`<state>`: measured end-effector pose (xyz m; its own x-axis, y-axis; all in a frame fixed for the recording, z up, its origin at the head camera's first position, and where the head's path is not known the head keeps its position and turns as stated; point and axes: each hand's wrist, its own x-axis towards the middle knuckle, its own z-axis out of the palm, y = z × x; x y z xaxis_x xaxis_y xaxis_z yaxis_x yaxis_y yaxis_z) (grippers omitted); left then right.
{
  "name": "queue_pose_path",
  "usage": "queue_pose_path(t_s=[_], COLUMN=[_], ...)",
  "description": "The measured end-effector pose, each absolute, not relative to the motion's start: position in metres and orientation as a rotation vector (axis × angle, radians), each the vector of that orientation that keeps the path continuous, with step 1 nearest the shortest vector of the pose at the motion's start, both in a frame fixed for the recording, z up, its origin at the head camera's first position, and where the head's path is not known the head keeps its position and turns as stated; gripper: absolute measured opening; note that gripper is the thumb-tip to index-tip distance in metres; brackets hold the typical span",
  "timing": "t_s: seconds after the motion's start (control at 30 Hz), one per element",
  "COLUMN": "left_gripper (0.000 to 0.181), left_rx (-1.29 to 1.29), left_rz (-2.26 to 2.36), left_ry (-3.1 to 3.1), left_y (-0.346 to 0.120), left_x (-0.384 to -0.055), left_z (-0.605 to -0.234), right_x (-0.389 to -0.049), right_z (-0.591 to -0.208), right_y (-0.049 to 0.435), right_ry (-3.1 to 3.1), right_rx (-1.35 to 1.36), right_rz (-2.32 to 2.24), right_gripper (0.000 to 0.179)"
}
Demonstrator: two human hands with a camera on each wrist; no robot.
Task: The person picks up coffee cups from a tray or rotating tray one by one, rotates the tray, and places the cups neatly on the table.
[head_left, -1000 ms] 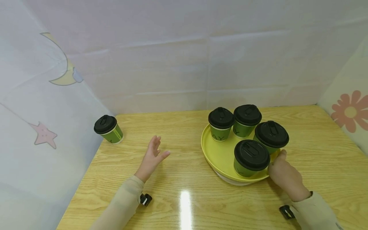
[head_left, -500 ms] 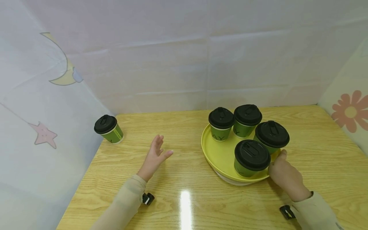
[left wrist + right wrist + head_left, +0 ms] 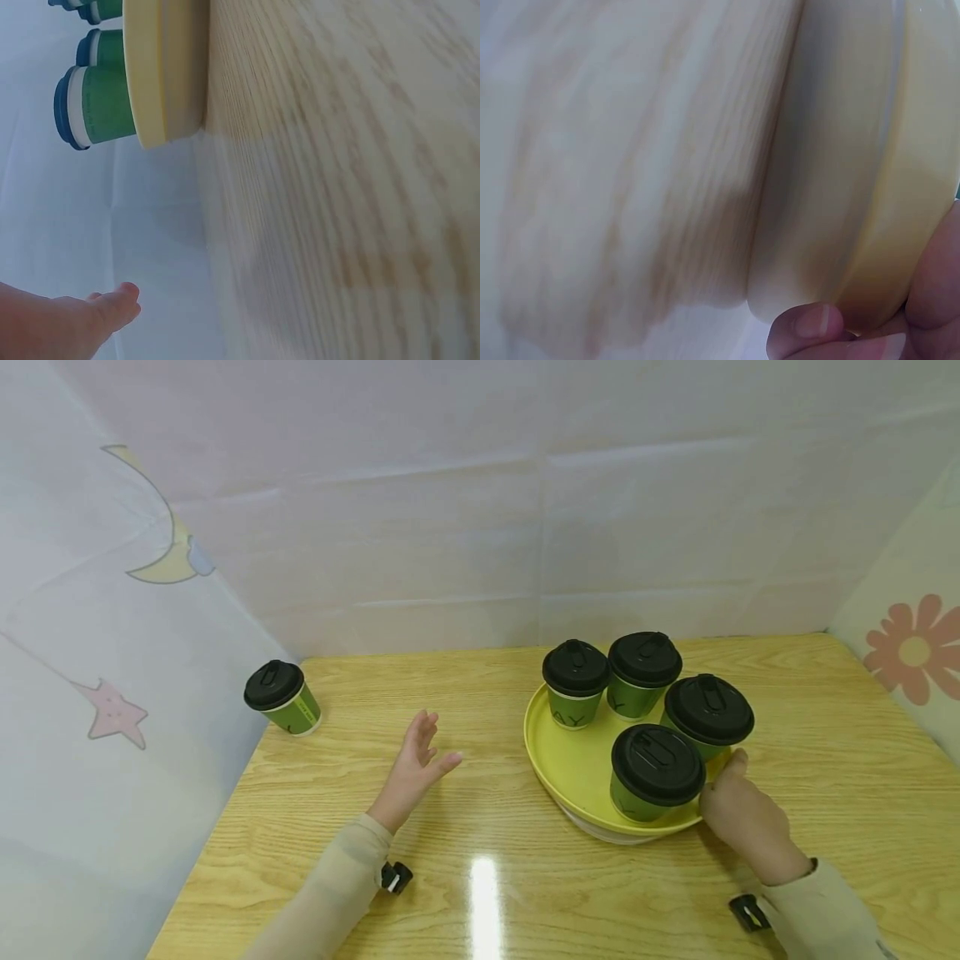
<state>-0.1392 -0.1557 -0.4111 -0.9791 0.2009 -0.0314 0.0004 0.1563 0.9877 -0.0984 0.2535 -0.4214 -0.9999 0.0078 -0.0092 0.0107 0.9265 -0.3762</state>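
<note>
A round yellow tray (image 3: 558,758) sits on the wooden table (image 3: 480,827) and carries several green paper cups with black lids (image 3: 656,770). My right hand (image 3: 738,814) grips the tray's near right rim, thumb on top and fingers curled under the edge (image 3: 810,326). My left hand (image 3: 416,764) hovers open over the table's middle, fingers straight, a short way left of the tray. In the left wrist view the tray (image 3: 161,71) shows edge-on with cups (image 3: 94,105) on it, and my thumb (image 3: 112,311) shows low at the left. A lone green cup (image 3: 283,696) stands at the far left table edge.
White fabric walls close in the table at the back and both sides, with a moon and star print at left and a flower print (image 3: 915,652) at right. Bare tabletop lies between the lone cup and the tray.
My left hand has drifted slightly right and away from me, toward the tray. The right hand and the tray have stayed put.
</note>
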Motion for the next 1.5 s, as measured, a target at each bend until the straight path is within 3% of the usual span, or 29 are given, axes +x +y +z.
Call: queue_pose_path(t_s=[1.5], left_gripper=[0.1], left_rx=[0.252], left_rz=[1.916], left_ry=[2.239], left_y=[-0.125], left_x=[-0.141], left_z=[-0.41], right_x=[-0.103], right_z=[-0.419], right_y=[0.26], right_ry=[2.927], right_rx=[0.127], right_rz=[-0.68], right_gripper=[0.055])
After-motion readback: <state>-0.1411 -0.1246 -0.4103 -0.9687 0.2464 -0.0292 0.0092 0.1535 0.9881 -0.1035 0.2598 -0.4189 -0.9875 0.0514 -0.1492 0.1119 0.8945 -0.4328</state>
